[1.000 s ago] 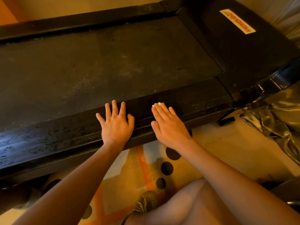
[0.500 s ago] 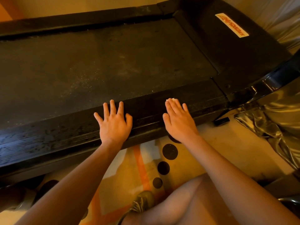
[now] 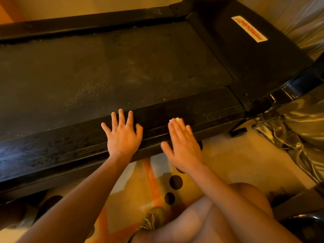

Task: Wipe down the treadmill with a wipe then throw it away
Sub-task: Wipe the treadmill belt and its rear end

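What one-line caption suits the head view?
Right hand presses a small white wipe onto the near side rail of the dusty black treadmill; left hand rests flat alongside.

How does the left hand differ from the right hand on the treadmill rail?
The left hand has its fingers spread wide; the right hand holds its fingers close together. The left hand touches the side rail directly; the right hand presses a white wipe, visible at its fingertips. Both lie flat, palm down.

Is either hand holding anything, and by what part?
Neither grips anything. The right hand presses the wipe, under its fingertips, onto the treadmill rail; the left hand rests bare.
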`<act>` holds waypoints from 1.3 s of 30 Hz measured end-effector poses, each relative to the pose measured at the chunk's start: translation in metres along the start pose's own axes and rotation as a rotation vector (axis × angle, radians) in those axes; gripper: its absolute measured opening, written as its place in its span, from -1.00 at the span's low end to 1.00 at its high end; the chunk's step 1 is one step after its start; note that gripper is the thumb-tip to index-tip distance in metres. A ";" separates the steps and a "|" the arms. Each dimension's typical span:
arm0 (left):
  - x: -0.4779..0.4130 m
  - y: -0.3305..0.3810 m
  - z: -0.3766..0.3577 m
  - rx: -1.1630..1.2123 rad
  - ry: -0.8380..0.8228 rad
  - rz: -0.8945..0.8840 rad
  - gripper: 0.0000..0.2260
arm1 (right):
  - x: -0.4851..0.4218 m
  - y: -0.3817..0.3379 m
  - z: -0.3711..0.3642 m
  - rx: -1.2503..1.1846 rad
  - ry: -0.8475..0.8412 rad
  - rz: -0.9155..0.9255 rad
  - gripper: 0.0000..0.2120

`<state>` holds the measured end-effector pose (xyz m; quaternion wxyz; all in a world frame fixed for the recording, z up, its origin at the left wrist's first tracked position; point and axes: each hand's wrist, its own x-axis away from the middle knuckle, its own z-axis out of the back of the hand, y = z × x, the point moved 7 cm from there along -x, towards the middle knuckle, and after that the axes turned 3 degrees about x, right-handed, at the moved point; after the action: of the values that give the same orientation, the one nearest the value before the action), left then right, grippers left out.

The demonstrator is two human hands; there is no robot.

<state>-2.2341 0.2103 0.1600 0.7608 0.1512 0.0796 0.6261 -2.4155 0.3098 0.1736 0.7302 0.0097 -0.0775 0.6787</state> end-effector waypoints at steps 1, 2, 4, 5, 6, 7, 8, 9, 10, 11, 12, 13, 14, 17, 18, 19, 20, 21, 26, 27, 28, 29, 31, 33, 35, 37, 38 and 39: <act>0.000 0.000 0.000 -0.002 0.000 0.002 -0.43 | 0.003 -0.005 -0.002 0.006 -0.009 0.040 -0.30; 0.000 -0.001 0.000 -0.004 -0.003 0.003 -0.43 | 0.002 -0.003 -0.002 0.014 -0.007 0.059 -0.30; -0.001 -0.001 -0.002 -0.007 -0.008 -0.002 -0.42 | -0.011 0.016 0.006 0.018 0.021 0.015 -0.33; -0.001 0.000 -0.002 -0.007 -0.009 -0.004 -0.42 | -0.017 0.028 0.011 0.022 0.024 -0.031 -0.33; -0.001 0.000 -0.002 -0.007 -0.009 -0.006 -0.42 | -0.021 0.036 0.014 0.025 0.026 -0.073 -0.32; -0.001 -0.001 -0.002 -0.005 -0.008 -0.005 -0.42 | -0.022 0.036 0.015 0.026 0.035 -0.092 -0.31; -0.001 -0.001 -0.001 -0.003 -0.007 -0.002 -0.42 | -0.018 0.029 0.013 0.023 0.047 -0.079 -0.30; -0.001 -0.001 -0.001 -0.003 -0.007 0.001 -0.42 | -0.011 0.017 0.008 0.018 0.051 -0.038 -0.30; -0.001 -0.001 -0.001 -0.003 -0.007 0.003 -0.42 | -0.002 0.007 0.002 0.019 0.039 0.015 -0.29; -0.001 -0.001 0.000 -0.003 -0.005 0.003 -0.42 | 0.005 0.002 -0.004 0.028 0.027 0.066 -0.29; 0.000 -0.001 0.000 -0.002 -0.005 0.003 -0.42 | 0.007 0.004 -0.007 0.046 0.017 0.096 -0.29; 0.000 -0.001 0.000 0.000 -0.006 0.000 -0.42 | 0.004 0.013 -0.006 0.062 0.026 0.100 -0.30; 0.000 -0.001 -0.001 0.000 -0.007 -0.002 -0.42 | -0.002 0.025 -0.002 0.071 0.042 0.071 -0.30; -0.001 0.000 -0.002 -0.006 -0.011 -0.005 -0.42 | -0.017 0.048 0.009 0.082 0.031 -0.068 -0.22; -0.001 0.000 -0.002 -0.004 -0.008 -0.006 -0.43 | -0.015 0.040 0.008 0.082 0.019 -0.071 -0.19; -0.001 0.000 -0.001 0.000 -0.005 -0.005 -0.43 | -0.009 0.025 0.005 0.075 0.010 -0.037 -0.18; -0.001 0.000 -0.001 0.002 -0.003 -0.002 -0.43 | -0.003 0.008 0.001 0.059 -0.005 0.017 -0.17; -0.001 -0.001 -0.001 0.003 -0.004 0.001 -0.43 | 0.002 -0.005 -0.001 0.042 -0.024 0.063 -0.18; -0.002 -0.001 -0.003 -0.001 0.003 -0.002 -0.43 | -0.054 0.033 0.022 0.056 -0.008 -0.079 -0.22; -0.002 0.000 -0.002 -0.001 0.001 -0.002 -0.43 | -0.066 0.042 0.028 0.050 -0.021 -0.122 -0.22; -0.001 -0.001 -0.002 0.001 0.001 -0.001 -0.43 | -0.072 0.041 0.030 0.045 -0.031 -0.130 -0.21; -0.001 0.000 -0.001 0.004 0.002 0.002 -0.43 | -0.073 0.033 0.030 0.045 -0.035 -0.094 -0.21; -0.001 0.000 0.000 0.003 0.003 0.012 -0.43 | -0.064 0.005 0.025 0.037 -0.053 0.047 -0.22; -0.001 -0.001 -0.001 -0.007 0.001 0.018 -0.43 | -0.060 -0.002 0.022 0.043 -0.070 0.123 -0.25; -0.001 0.000 -0.001 -0.005 -0.003 0.011 -0.43 | -0.077 0.020 0.027 0.039 -0.059 0.034 -0.26; -0.001 0.000 -0.001 0.001 -0.004 0.005 -0.43 | -0.094 0.046 0.036 0.026 -0.055 -0.124 -0.24; -0.001 0.000 -0.001 0.002 -0.001 0.004 -0.43 | -0.095 0.045 0.038 0.027 -0.050 -0.161 -0.23; -0.001 0.001 0.000 0.002 0.000 0.006 -0.43 | -0.093 0.033 0.037 0.027 -0.044 -0.142 -0.22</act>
<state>-2.2349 0.2091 0.1598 0.7587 0.1522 0.0801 0.6283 -2.4584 0.2163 0.1950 0.7745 0.0400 -0.0836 0.6257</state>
